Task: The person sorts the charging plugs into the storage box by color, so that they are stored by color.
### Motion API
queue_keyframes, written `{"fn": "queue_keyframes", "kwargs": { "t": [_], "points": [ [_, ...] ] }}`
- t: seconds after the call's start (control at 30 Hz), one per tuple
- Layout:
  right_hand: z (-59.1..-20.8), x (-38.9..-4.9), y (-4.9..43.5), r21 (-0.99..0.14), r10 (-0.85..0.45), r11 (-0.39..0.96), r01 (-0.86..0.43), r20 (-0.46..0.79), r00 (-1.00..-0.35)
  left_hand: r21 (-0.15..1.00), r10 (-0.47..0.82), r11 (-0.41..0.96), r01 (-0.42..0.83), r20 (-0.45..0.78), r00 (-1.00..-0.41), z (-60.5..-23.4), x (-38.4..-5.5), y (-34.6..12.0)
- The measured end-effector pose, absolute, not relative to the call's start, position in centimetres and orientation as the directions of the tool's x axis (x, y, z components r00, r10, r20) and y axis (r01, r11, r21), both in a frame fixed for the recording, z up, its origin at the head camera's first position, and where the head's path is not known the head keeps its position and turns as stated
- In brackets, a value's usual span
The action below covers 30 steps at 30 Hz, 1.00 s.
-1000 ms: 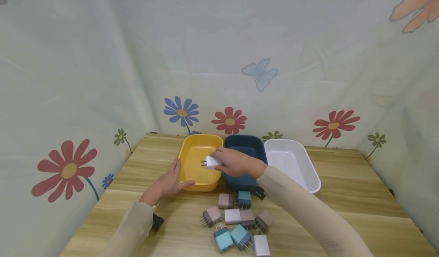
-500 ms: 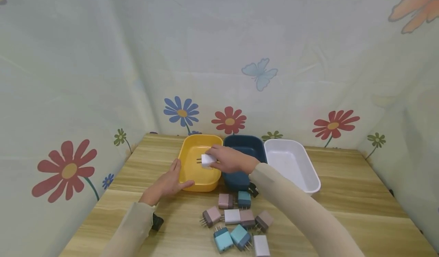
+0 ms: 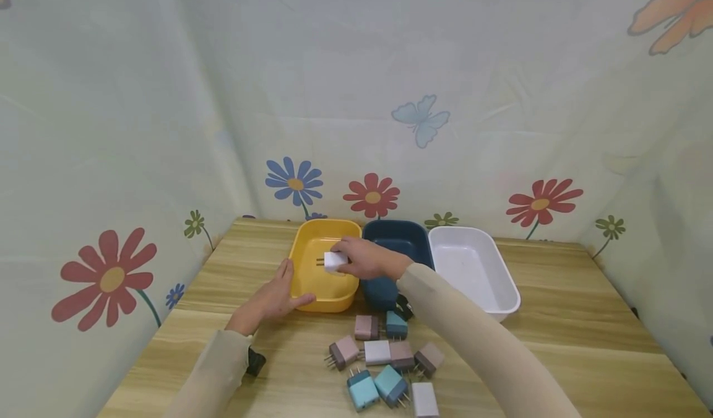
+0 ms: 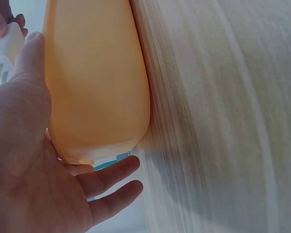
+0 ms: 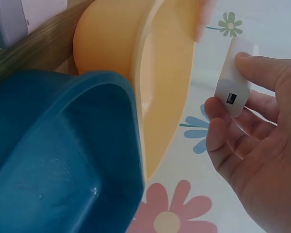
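Right fingers point(image 5: 217, 138) pinch a white charger point(image 3: 335, 261), yellow tray point(image 3: 317, 287) below them; left fingers point(image 4: 111, 174), extended, touch its side

Legible inscriptions: none. No text, label, brand, number or sign can be read on the white adapter point(image 5: 232, 80), the other adapters point(image 3: 364, 394) (too small in the head view for fine print to be resolved), the yellow bin point(image 3: 312, 282), the blue bin point(image 3: 398, 237), the white bin point(image 3: 470, 269) or the flowered backdrop point(image 3: 356, 52).
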State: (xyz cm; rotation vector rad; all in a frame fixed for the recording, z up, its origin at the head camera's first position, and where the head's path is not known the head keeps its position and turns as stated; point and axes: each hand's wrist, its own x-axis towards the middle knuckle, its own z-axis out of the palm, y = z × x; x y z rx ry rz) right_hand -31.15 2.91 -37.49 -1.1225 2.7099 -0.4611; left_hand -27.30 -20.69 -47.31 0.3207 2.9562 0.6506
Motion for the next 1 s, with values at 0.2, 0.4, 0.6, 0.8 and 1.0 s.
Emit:
{"fn": "queue_keyframes", "kwargs": {
  "t": [0.2,0.4,0.6,0.8,1.0],
  "points": [
    [-37.9,-31.6,2.8,-0.385,-0.701,0.669,-0.636,-0.041,-0.712,0.431,0.212,0.887,0.167,-0.059,-0.975,-47.3,-27.3,-20.6],
    [-38.5,-31.9,2.8,-0.405,-0.694,0.673,-0.619,-0.056,-0.718,0.435,0.203,0.887,0.154,-0.068,-0.977,-47.2,-27.2,-20.6],
    [-39.2,-32.5,2.7,-0.397,-0.694,0.677,-0.619,-0.067,-0.717,0.44,0.193,0.887,0.143,-0.071,-0.979,-46.9,-27.0,-20.6],
    [-40.0,-33.2,2.7,-0.43,-0.673,0.692,-0.58,-0.094,-0.733,0.434,0.185,0.891,0.133,-0.079,-0.98,-46.7,-26.9,-20.6],
    [-40.7,-34.0,2.7,-0.445,-0.668,0.693,-0.567,-0.1,-0.738,0.433,0.202,0.888,0.154,-0.068,-0.977,-46.6,-26.8,-20.5]
  ]
}}
